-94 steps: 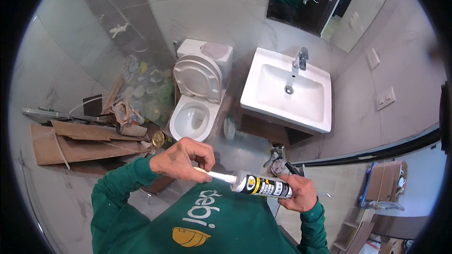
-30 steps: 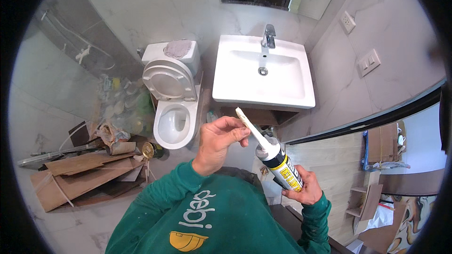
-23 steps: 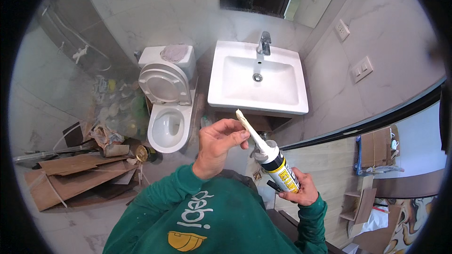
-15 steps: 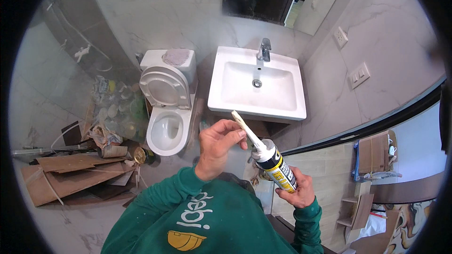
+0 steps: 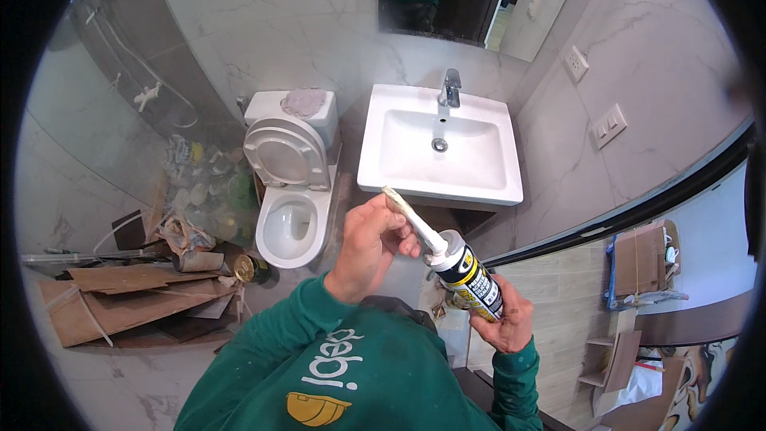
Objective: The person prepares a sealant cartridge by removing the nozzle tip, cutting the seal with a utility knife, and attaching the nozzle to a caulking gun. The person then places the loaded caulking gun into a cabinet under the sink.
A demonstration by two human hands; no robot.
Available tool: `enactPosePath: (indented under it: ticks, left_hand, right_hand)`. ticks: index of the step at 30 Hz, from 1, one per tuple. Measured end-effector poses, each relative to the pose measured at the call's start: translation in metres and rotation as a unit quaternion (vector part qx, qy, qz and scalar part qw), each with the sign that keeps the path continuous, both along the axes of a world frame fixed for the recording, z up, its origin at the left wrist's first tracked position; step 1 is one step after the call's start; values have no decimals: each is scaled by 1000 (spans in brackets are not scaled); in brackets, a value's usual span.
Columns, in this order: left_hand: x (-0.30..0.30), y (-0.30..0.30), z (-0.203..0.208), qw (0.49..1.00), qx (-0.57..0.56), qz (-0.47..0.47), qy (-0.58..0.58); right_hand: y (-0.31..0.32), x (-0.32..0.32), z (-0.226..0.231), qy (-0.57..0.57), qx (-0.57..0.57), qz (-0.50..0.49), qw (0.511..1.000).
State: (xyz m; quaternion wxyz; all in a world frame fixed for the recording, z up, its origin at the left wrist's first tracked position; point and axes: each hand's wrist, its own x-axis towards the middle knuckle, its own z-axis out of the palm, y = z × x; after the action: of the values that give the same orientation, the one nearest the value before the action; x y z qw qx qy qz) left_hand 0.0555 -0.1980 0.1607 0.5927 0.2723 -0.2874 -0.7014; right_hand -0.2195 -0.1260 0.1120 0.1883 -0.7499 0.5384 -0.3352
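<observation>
The black, white and yellow cylindrical cartridge (image 5: 472, 281) is hanging in mid-air before the green sweatshirt (image 5: 399, 383), its long, tapered white plastic nozzle (image 5: 425, 231) pointing up toward the white rectangular sink (image 5: 380, 179). To my eye, sideways pressure could be bending that nozzle, and a slack grip below could be risking a drop. The left hand (image 5: 369, 249) is pinching the nozzle below its tip, fingers curling; the right hand (image 5: 507, 315) is gripping the cartridge's lower end.

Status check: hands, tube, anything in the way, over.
Right hand gripping tilted tube. Left hand at nozzle, grip unclear. Nothing seen blocking either; brown sheets piled left.
</observation>
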Motion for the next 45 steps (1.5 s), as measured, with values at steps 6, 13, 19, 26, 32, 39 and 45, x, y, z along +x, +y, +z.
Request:
enactPosePath:
  ticks: [6, 13, 19, 26, 32, 39, 45]
  left_hand:
    - [6, -5, -3, 998, 29, -51, 13]
    - [13, -3, -11, 995, -29, -22, -92]
    - [23, -13, -14, 986, -74, 15, -147]
    - [29, -18, -4, 952, -182, -41, -241]
    - [31, -23, 6, 947, -231, -102, -201]
    - [30, -26, 8, 937, -256, -126, -199]
    - [23, -21, 0, 932, -263, -27, -249]
  right_hand:
    - [2, -4, -3, 32, -57, -56, 996]
    - [5, -11, -6, 60, -73, -72, 993]
    - [3, -11, -6, 56, -72, -53, 994]
    - [0, -30, 10, -21, 181, 51, 982]
    - [-9, -48, 13, -187, 297, 121, 929]
    - [-11, -56, 18, -175, 329, 139, 918]
    - [-10, -51, 8, -116, 251, 100, 956]
